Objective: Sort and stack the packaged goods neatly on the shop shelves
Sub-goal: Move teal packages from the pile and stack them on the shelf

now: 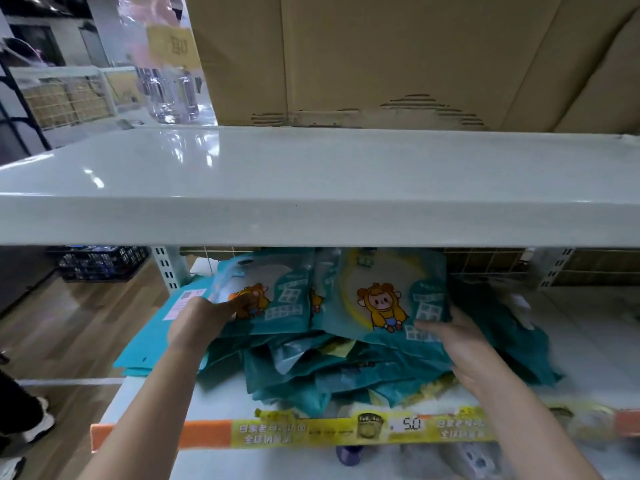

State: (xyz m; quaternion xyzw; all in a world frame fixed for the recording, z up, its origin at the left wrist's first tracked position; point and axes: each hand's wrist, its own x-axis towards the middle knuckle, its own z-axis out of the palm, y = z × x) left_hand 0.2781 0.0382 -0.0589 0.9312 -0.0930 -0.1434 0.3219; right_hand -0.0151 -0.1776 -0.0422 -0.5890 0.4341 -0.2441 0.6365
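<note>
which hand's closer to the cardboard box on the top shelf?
Neither clearly. Both the left hand and the right hand are on the teal packets, one shelf below the cardboard box.

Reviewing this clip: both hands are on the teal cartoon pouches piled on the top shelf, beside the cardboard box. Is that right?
Not quite. The head view shows the teal pouches piled on the lower shelf, under the pale shelf that carries the cardboard box. The left hand and right hand are indeed both on them.
</note>
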